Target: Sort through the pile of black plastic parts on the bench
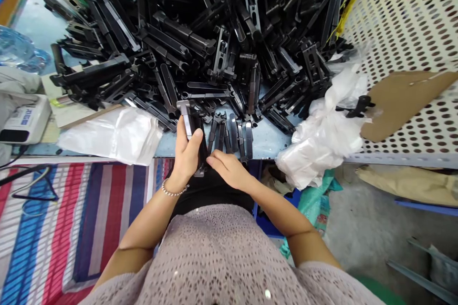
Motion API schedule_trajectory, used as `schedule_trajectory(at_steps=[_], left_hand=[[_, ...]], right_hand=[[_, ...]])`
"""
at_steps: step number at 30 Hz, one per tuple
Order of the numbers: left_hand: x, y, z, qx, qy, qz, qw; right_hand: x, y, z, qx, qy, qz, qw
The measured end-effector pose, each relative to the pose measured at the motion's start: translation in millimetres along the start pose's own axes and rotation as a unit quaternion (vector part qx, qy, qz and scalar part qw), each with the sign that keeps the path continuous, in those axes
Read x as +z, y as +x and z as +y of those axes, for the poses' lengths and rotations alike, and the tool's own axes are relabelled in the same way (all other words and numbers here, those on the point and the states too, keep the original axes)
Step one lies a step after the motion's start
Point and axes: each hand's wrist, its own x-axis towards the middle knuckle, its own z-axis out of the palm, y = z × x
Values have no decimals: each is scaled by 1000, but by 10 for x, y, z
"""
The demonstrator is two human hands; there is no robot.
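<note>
Head view: black plastic part [193,128] upright in left hand [186,155], long axis away.

one heap of black plastic parts [200,43], two plastic bags [114,134], one cardboard piece [400,100]

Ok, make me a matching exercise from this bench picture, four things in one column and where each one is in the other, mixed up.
Things:
1. black part
2. cardboard
3. bracelet
4. striped cloth

Places:
A. on the left wrist
B. on the perforated panel, at right
C. in the left hand
D. below the bench edge, at left

Pairs: 1-C, 2-B, 3-A, 4-D
</note>
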Motion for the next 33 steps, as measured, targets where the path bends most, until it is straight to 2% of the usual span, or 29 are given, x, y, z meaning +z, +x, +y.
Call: schedule_trajectory(at_steps=[2, 3, 5, 7, 9, 11, 13, 16, 19, 21, 23, 25, 26, 27, 28, 29, 30, 31, 32, 33], left_hand=[[-55, 4, -71, 24, 59, -19, 998], [-90, 14, -117, 22, 100, -45, 994], [-151, 45, -232, -17, 193, -113, 975], [-153, 72, -369, -60, 258, -159, 951], [-77, 85, -500, -57, 275, -163, 946], [46, 85, -583, -25, 287, -134, 948], [153, 78, -592, -3, 336, -104, 936], [184, 63, -502, 6, 439, -93, 893], [76, 33, -399, -11, 488, -97, 867], [1, 13, -344, 26, 492, -75, 867], [-16, 1, -272, 103, 456, -35, 884], [54, -2, -162, 149, 332, -32, 931], [116, -1, -94, 143, 228, -67, 961], [188, 0, -23, 113, 103, -115, 981], [259, 1, 47, 59, -24, -166, 984], [321, 1, 112, -10, -134, -203, 970], [366, 0, 167, -75, -218, -216, 949], [390, -3, 212, -124, -267, -208, 933], [394, -8, 244, -152, -287, -187, 927], [382, -16, 266, -161, -292, -170, 927]], right_hand=[[-41, -27, 29, 39, 38, -29, 998], [-103, -43, 55, 35, 19, -11, 999], [-301, -71, 143, 10, -52, 83, 995], [-558, -46, 287, -11, -123, 207, 971], [-813, 81, 467, -13, -184, 311, 932], [-1016, 315, 639, 21, -248, 371, 894], [-1161, 600, 759, 101, -302, 361, 877], [-1350, 909, 812, 186, -343, 312, 866], [-1577, 869, 768, 216, -314, 342, 859], [-1669, 674, 714, 178, -215, 386, 879], [-1602, 434, 625, 108, -24, 405, 907], [-1347, 225, 492, 102, 213, 367, 900], [-1170, 143, 413, 103, 318, 304, 892], [-984, 76, 333, 119, 405, 205, 883], [-809, 20, 256, 132, 456, 123, 871], [-665, -28, 187, 125, 456, 54, 879], [-565, -67, 127, 106, 400, 15, 910], [-516, -97, 76, 74, 304, 5, 950], [-515, -116, 34, 41, 200, 38, 978], [-553, -119, 0, 4, 104, 92, 990]])
